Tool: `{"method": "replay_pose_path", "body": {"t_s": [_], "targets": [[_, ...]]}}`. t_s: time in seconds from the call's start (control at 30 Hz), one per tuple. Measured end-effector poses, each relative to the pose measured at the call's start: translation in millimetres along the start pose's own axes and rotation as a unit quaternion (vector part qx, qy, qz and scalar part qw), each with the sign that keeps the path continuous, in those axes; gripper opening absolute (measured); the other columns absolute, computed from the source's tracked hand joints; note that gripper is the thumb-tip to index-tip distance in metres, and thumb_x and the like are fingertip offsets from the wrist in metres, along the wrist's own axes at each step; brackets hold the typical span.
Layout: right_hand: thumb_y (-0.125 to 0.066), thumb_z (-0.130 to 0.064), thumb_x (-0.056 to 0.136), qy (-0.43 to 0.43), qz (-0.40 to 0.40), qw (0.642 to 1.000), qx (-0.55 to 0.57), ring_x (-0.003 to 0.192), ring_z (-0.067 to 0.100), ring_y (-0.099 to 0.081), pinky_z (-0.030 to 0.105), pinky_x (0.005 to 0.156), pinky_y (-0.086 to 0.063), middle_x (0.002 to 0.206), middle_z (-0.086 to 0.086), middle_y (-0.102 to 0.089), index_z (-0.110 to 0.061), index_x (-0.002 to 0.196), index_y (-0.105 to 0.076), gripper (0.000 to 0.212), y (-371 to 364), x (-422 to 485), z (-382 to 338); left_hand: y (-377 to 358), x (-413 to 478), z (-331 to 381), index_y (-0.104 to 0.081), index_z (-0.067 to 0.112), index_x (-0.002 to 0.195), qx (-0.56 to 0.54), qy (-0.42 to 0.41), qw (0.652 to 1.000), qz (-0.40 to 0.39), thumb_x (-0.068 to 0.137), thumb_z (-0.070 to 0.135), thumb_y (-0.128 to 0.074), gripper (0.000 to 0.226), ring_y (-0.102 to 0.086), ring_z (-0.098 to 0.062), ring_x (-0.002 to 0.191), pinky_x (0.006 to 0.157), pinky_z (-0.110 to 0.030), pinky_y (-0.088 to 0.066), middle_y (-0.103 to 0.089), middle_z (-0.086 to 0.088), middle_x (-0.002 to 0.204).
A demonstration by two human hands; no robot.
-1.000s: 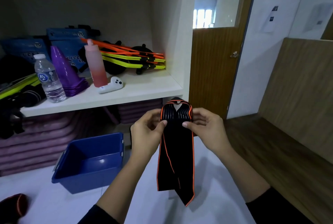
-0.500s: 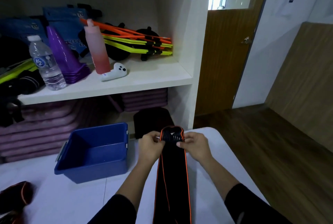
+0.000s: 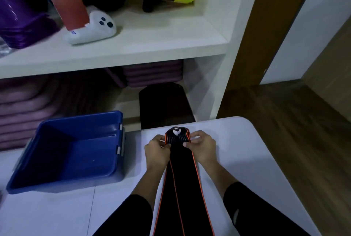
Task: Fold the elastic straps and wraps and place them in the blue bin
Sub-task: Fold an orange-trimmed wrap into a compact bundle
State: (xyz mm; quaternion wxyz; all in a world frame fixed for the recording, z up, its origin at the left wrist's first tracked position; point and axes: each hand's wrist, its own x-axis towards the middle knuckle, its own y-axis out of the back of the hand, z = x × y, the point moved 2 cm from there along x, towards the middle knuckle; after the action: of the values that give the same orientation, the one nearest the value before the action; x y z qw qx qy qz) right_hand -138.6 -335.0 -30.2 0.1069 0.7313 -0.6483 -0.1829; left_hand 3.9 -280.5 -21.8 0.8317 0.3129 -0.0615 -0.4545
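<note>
A long black elastic wrap with orange edging [image 3: 182, 182] lies lengthwise on the white table [image 3: 247, 159], running from near the far edge down between my forearms. Its rounded far end shows a ribbed patch. My left hand [image 3: 156, 150] pinches the left side of that end, and my right hand [image 3: 201, 147] pinches the right side. The blue bin [image 3: 62, 171] stands to the left of my hands, and nothing shows inside it.
A white shelf unit [image 3: 133, 49] stands behind the table with a white controller [image 3: 95, 26], a pink bottle and purple cones. Pink mats are stacked below. A black stool [image 3: 165, 106] stands beyond the table's far edge. Wooden floor lies to the right.
My hands have lowered the wrap from mid-air onto the table, so it now lies flat. The camera has tilted down and moved closer to the table.
</note>
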Motion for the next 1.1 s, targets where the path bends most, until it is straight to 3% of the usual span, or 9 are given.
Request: {"method": "replay_pose_path", "body": {"t_s": [0.13,0.2,0.3,0.4,0.53,0.63,0.77,0.93,1.1], "targets": [[-0.068,0.001,0.075,-0.043,-0.044,0.998,0.007,0.07,0.017,-0.063,0.017,0.064,-0.049,0.078,0.008,-0.066,-0.021,0.095,-0.057,0.032,-15.9,22.3,22.6,-12.4,22.0,-10.5,-0.065,0.01,0.105,0.009,0.013,1.0,-0.001,0.08,0.001,-0.058,0.027,-0.063,-0.02,0.083,0.064,-0.012,-0.036,-0.071,-0.008,0.094],[-0.063,0.005,0.079,-0.079,-0.094,0.991,0.051,0.075,0.015,-0.062,0.024,0.073,-0.05,0.094,0.011,-0.063,-0.021,0.112,-0.051,0.043,-20.7,22.1,35.0,-17.9,25.4,-18.5,-0.061,0.014,0.115,0.028,0.013,0.999,-0.037,0.08,0.003,-0.059,0.037,-0.063,-0.02,0.097,0.072,-0.011,-0.036,-0.071,-0.004,0.103],[-0.056,0.015,0.083,-0.097,-0.108,0.981,0.132,0.068,0.001,-0.061,0.013,0.066,-0.05,0.112,0.008,-0.049,-0.006,0.131,-0.041,0.055,-15.0,15.5,42.4,-19.1,23.9,-30.3,-0.054,0.016,0.122,0.013,0.026,0.998,-0.059,0.078,0.002,-0.061,0.046,-0.06,-0.017,0.106,0.079,-0.009,-0.034,-0.068,-0.001,0.111],[-0.059,0.013,0.081,-0.094,-0.077,0.985,0.122,0.085,0.015,-0.059,0.013,0.066,-0.05,0.113,0.005,-0.049,-0.007,0.13,-0.044,0.054,-3.8,5.5,47.4,-10.8,14.1,-36.6,-0.054,0.013,0.123,0.003,0.022,0.999,-0.031,0.08,0.002,-0.062,0.045,-0.058,-0.012,0.103,0.08,-0.01,-0.034,-0.063,0.004,0.115],[-0.073,-0.018,0.076,-0.051,-0.108,0.984,-0.136,0.084,0.014,-0.055,0.022,0.075,-0.042,0.107,0.0,-0.055,-0.019,0.123,-0.051,0.052,9.4,-27.5,52.0,-2.6,-17.0,-44.9,-0.059,0.011,0.114,0.041,0.029,0.999,-0.008,0.083,0.0,-0.048,0.035,-0.061,-0.021,0.082,0.071,-0.019,-0.039,-0.069,-0.008,0.096],[-0.073,-0.034,0.073,-0.046,-0.142,0.962,-0.227,0.101,0.017,-0.057,0.025,0.079,-0.044,0.115,0.001,-0.05,-0.02,0.124,-0.048,0.059,7.3,-56.4,56.0,-3.1,-38.4,-46.5,-0.059,0.013,0.115,0.042,0.044,0.998,-0.023,0.082,0.003,-0.047,0.037,-0.055,-0.017,0.063,0.061,-0.017,-0.037,-0.062,-0.001,0.07],[-0.072,-0.033,0.071,-0.052,-0.141,0.955,-0.257,0.104,0.022,-0.056,0.033,0.082,-0.049,0.116,0.003,-0.046,-0.019,0.12,-0.047,0.057,-0.2,-66.8,57.0,-6.4,-48.8,-44.5,-0.059,0.016,0.112,0.024,0.057,0.997,-0.046,0.081,0.004,-0.049,0.034,-0.054,-0.01,0.059,0.053,-0.007,-0.037,-0.06,0.003,0.065],[-0.075,-0.032,0.07,-0.046,-0.099,0.968,-0.228,0.11,0.023,-0.055,0.033,0.089,-0.048,0.126,0.006,-0.047,-0.017,0.127,-0.045,0.066,-4.8,-67.1,59.6,-9.6,-55.4,-46.8,-0.065,0.021,0.1,0.023,0.052,0.995,-0.08,0.078,0.008,-0.061,0.026,-0.063,-0.011,0.089,0.058,-0.002,-0.035,-0.067,0.007,0.089],[-0.068,-0.038,0.077,-0.06,-0.095,0.968,-0.225,0.11,0.022,-0.056,0.033,0.087,-0.048,0.123,0.005,-0.049,-0.016,0.126,-0.046,0.058,5.7,-81.7,63.0,-2.3,-75.0,-51.8,-0.065,0.013,0.1,0.06,0.045,0.995,-0.064,0.08,0.005,-0.055,0.024,-0.056,-0.011,0.079,0.063,-0.009,-0.033,-0.068,0.001,0.09]]}}
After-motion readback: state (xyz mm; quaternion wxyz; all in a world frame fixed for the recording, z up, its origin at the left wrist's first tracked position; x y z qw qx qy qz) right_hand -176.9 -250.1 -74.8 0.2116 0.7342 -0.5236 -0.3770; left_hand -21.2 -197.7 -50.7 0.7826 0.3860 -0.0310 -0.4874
